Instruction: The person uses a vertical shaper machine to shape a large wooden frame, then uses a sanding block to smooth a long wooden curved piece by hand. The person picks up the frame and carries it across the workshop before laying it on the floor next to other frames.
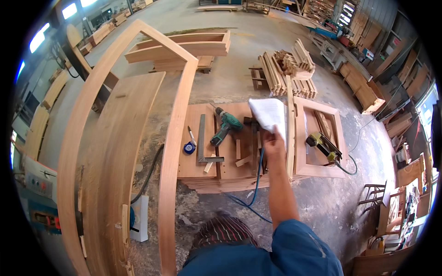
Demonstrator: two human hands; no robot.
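Note:
Out in front of me, my right hand is closed on some white paper sheets, which look bent over at the top. Beneath the papers is a stack of wooden boards. A green cordless drill lies on it, left of my right hand. Further left are a metal try square, a blue tape measure and a pen. Short wood offcuts lie close to my right wrist. My left hand is out of view.
At my left stands a tall wooden frame beside a long wide board. A nail gun rests on a smaller panelled frame at right. A blue air hose trails to the floor. Stacked timber pieces stand beyond.

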